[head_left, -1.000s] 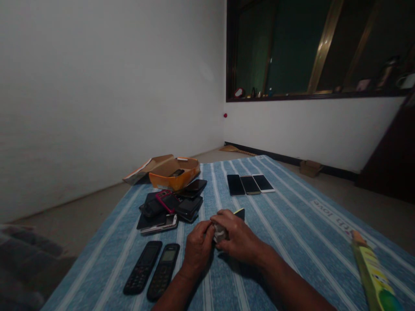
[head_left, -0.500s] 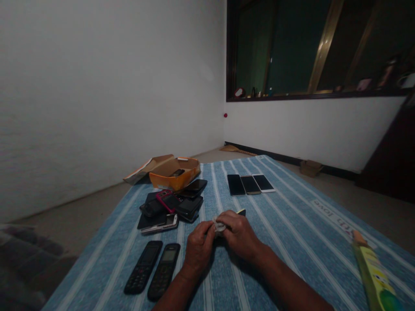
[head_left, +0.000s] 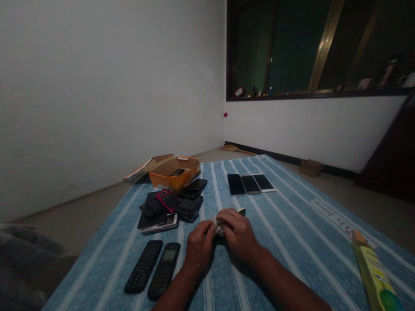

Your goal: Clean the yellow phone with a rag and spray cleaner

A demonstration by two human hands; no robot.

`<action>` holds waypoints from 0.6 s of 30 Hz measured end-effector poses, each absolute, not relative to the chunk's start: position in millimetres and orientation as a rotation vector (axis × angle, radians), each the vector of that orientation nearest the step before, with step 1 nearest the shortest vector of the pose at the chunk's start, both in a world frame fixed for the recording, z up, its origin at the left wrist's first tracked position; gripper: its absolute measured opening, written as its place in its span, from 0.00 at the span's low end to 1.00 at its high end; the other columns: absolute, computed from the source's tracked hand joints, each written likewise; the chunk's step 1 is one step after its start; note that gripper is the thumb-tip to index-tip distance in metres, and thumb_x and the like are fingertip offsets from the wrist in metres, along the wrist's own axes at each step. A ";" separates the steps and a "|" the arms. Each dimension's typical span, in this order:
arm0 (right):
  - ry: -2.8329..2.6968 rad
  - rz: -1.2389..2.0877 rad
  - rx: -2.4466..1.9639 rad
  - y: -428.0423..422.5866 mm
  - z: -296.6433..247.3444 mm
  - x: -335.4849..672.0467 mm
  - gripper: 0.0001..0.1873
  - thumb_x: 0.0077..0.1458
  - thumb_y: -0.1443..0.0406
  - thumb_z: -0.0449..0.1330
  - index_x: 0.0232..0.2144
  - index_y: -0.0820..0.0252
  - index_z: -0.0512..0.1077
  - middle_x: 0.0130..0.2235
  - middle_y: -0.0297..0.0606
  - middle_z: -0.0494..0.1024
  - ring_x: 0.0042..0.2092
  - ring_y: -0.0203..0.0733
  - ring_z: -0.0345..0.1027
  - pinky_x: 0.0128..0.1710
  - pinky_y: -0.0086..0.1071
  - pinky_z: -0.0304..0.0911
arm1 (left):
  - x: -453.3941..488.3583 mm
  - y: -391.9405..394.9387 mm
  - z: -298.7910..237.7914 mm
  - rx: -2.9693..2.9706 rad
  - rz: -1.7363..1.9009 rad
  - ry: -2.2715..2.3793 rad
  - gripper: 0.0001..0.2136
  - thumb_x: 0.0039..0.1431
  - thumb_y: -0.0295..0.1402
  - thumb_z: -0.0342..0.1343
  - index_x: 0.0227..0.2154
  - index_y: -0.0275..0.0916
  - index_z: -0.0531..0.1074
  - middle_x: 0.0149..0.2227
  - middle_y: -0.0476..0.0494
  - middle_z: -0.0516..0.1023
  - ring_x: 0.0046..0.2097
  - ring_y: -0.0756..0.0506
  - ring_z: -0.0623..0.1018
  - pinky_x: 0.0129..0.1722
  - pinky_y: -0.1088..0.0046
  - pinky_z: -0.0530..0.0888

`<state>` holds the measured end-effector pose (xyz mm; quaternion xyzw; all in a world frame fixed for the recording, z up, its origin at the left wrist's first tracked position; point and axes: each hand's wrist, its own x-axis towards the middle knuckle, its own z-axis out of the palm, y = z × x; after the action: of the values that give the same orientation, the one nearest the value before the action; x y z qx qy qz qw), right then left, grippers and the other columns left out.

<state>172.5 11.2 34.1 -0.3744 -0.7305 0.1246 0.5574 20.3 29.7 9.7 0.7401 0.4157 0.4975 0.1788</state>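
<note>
A small crumpled whitish wad (head_left: 218, 226), like tissue or cloth, is pinched between both hands above the striped cloth. My left hand (head_left: 200, 244) is closed on its left side, thumb and forefinger pressed together. My right hand (head_left: 239, 232) curls over it from the right. Just beyond the right hand, the corner of a dark thing with a pale yellow edge (head_left: 242, 211) shows; the rest is hidden. Left of my left hand, two black keypad phones (head_left: 164, 270) lie side by side. A heap of phones (head_left: 173, 203), one with a pink frame, lies farther off.
Three touchscreen phones (head_left: 250, 184) lie in a row at the far middle. An opened orange cardboard box (head_left: 173, 180) with a phone inside stands behind the heap. Along the right edge is a yellow-green cartoon-printed packet (head_left: 376, 276). A blue striped cloth (head_left: 292, 259) covers the surface.
The fingers of my right hand have shifted slightly on the whitish wad, and the wad's shape has changed a little. The phones and the box have stayed in place.
</note>
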 end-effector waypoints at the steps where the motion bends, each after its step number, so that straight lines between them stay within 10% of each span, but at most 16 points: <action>1: -1.741 0.275 -0.872 11.1 32.8 172.1 0.14 0.54 0.76 0.52 0.36 0.58 0.74 0.38 0.41 0.76 0.41 0.41 0.72 0.42 0.33 0.68 | 20.2 29.5 9.4 2.096 1.405 1.171 0.11 0.63 0.35 0.50 0.35 0.39 0.77 0.32 0.43 0.83 0.34 0.44 0.82 0.36 0.70 0.78; 18: -2.241 0.038 -1.205 6.9 39.2 176.6 0.12 0.58 0.77 0.54 0.40 0.59 0.69 0.41 0.38 0.71 0.37 0.39 0.67 0.33 0.29 0.59 | 19.7 28.5 11.1 2.038 1.393 1.163 0.12 0.62 0.38 0.51 0.37 0.40 0.79 0.34 0.42 0.84 0.37 0.42 0.82 0.40 0.66 0.78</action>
<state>176.6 6.9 39.2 -0.4525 -0.8418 0.0144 0.2941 19.7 28.5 11.1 0.7309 0.4171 0.4998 0.2050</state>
